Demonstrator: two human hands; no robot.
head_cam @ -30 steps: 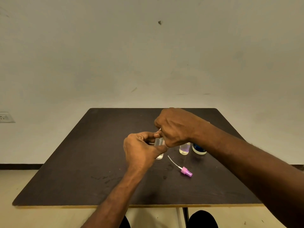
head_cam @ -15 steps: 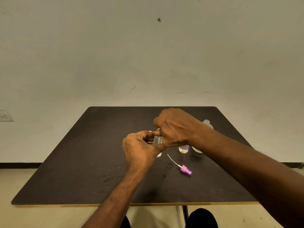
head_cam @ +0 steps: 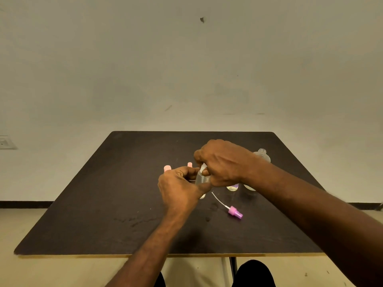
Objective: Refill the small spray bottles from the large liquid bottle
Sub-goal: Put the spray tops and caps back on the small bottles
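Fingers: left hand (head_cam: pixel 179 184) grips small bottle (head_cam: pixel 200 179) to steady it; right hand (head_cam: pixel 222 162) pinches its white top (head_cam: pixel 203 167).
Pink sprayer (head_cam: pixel 234 212): off, on table (head_cam: pixel 83 204); its bottle open for filling.

A dark brown tabletop (head_cam: pixel 107 204) fills the lower middle of the frame, its near edge trimmed in a lighter, yellowish strip. Faint smudges and wet-looking marks show on its surface near the centre, toward the lower part. Behind it a plain off-white wall (head_cam: pixel 186 69) takes up the whole upper half, with a small dark spot (head_cam: pixel 202 19) near the top centre and a few thin scuffs lower down. A white wall socket (head_cam: pixel 6 142) sits at the far left edge. A dark skirting strip (head_cam: pixel 24 204) runs along the foot of the wall, above a pale beige floor (head_cam: pixel 62 272). A thin dark table leg (head_cam: pixel 233 268) shows under the near edge, at bottom centre.
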